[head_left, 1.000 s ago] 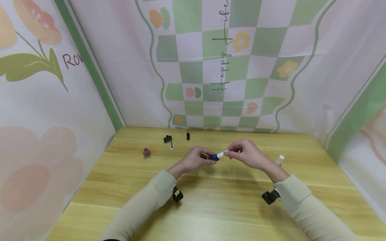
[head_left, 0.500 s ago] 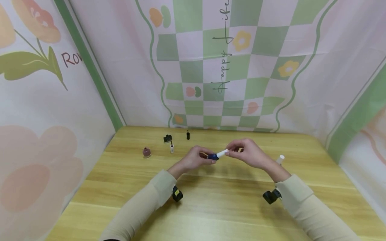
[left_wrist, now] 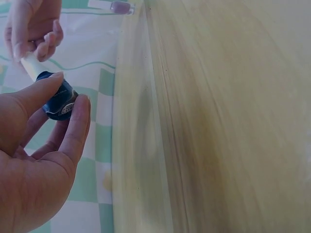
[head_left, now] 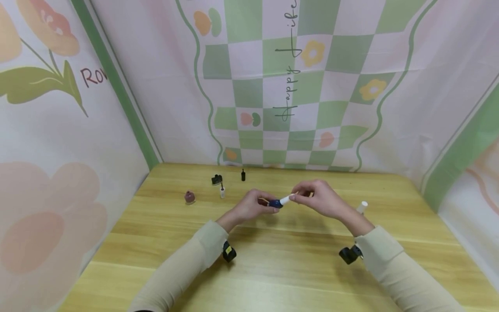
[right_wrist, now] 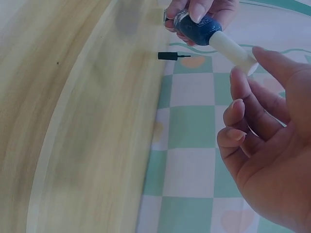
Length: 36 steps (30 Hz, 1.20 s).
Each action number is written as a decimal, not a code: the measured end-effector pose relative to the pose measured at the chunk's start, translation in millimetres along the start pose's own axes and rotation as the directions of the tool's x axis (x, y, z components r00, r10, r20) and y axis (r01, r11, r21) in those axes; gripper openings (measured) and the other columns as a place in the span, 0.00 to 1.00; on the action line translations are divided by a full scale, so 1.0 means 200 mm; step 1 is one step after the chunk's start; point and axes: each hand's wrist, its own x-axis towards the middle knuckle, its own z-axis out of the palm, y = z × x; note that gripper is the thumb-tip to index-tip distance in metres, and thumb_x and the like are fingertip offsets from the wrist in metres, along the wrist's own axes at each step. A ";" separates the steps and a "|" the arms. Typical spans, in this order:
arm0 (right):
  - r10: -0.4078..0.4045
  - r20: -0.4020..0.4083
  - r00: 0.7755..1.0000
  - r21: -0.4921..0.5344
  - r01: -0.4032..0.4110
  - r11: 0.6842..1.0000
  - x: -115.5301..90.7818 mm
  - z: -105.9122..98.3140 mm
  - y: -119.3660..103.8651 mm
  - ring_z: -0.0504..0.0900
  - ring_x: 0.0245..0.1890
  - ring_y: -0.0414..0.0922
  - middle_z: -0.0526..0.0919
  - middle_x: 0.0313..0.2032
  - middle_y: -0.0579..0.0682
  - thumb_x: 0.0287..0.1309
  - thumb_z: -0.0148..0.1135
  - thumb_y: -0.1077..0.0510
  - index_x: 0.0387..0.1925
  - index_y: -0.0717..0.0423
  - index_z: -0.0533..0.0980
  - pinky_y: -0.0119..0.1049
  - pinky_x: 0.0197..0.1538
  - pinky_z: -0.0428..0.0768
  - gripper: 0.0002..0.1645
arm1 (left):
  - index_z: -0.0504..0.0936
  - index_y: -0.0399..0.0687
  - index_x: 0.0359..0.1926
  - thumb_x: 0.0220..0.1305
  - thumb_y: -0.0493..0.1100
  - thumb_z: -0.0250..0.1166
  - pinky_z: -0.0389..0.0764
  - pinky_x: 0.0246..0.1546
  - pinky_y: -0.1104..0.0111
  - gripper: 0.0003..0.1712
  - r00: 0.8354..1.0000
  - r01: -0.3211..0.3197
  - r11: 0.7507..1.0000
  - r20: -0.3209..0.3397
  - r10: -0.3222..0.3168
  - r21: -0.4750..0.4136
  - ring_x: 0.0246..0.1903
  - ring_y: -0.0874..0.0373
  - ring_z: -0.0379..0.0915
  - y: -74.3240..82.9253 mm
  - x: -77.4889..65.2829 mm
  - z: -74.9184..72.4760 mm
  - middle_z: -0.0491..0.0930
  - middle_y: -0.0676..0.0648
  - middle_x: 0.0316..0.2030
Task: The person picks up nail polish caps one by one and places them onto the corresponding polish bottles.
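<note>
Just above the table, my left hand (head_left: 255, 203) holds a dark blue nail polish bottle (head_left: 276, 203) on its side, thumb and fingers around the glass. Its long white cap (right_wrist: 231, 48) sits on the neck and points toward my right hand (head_left: 317, 198). Thumb and index fingertips of that hand pinch the cap's far end, while the other fingers curl loosely below, as the right wrist view shows. In the left wrist view the blue bottle (left_wrist: 60, 99) shows its base, with a small pale label, between thumb and fingers.
To the left stand an uncapped mauve polish bottle (head_left: 189, 198), a black bottle (head_left: 216, 179), a white brush cap (head_left: 222, 192) and a black brush cap (head_left: 243, 175), brushes up. A white-capped bottle (head_left: 363, 205) is partly hidden behind my right wrist. A patterned curtain (head_left: 273, 143) borders the table's back.
My right fingertips slid back to the cap's end, baring more of it, then moved forward over it again. The left hand and bottle have stayed nearly still.
</note>
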 end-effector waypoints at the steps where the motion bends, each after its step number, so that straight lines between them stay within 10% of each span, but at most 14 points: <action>1: -0.003 0.002 1.000 0.004 0.003 1.000 0.00 0.00 0.00 0.80 0.30 0.45 0.87 0.31 0.47 0.68 0.68 0.50 0.46 0.56 0.85 0.35 0.29 0.79 0.15 | 0.89 0.48 0.49 0.65 0.40 0.73 0.85 0.44 0.67 0.12 1.000 0.002 1.000 -0.001 -0.002 0.000 0.42 0.59 0.83 0.00 0.00 0.00 0.86 0.53 0.44; 36: -0.010 0.061 0.998 -0.013 0.011 1.000 0.01 -0.02 -0.02 0.77 0.27 0.45 0.85 0.29 0.44 0.67 0.68 0.55 0.38 0.53 0.86 0.34 0.27 0.75 0.06 | 0.88 0.48 0.51 0.64 0.41 0.74 0.86 0.45 0.63 0.14 1.000 0.002 1.000 0.010 -0.001 -0.027 0.41 0.58 0.84 -0.02 0.01 0.01 0.87 0.52 0.44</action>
